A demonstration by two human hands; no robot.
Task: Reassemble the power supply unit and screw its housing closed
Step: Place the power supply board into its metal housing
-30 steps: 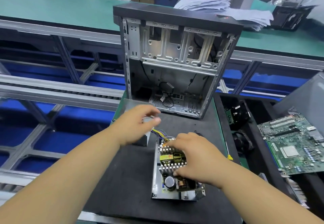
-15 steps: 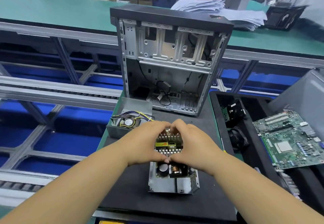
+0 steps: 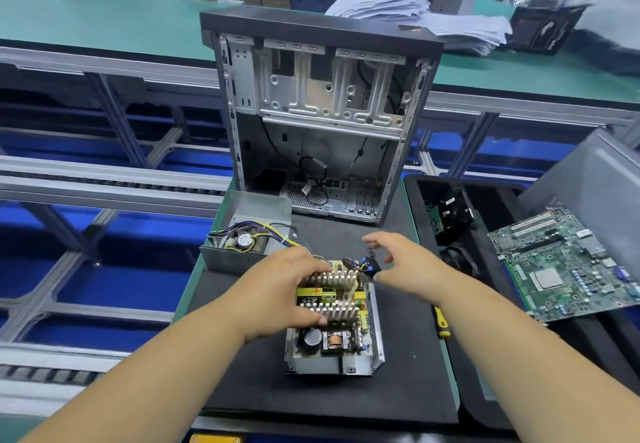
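Open power supply base (image 3: 334, 349) flat on the black mat, circuit board up: two finned heatsinks, yellow parts, a big black capacitor and a copper coil near the front. Perforated metal wall on its right side. Other half of the housing (image 3: 247, 231), a grey metal box with fan and wire bundle inside, just behind-left.

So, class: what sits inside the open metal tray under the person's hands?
Inside the tray: a circuit board with finned heat sinks, a black capacitor and a copper coil. The left hand covers the board's left part.
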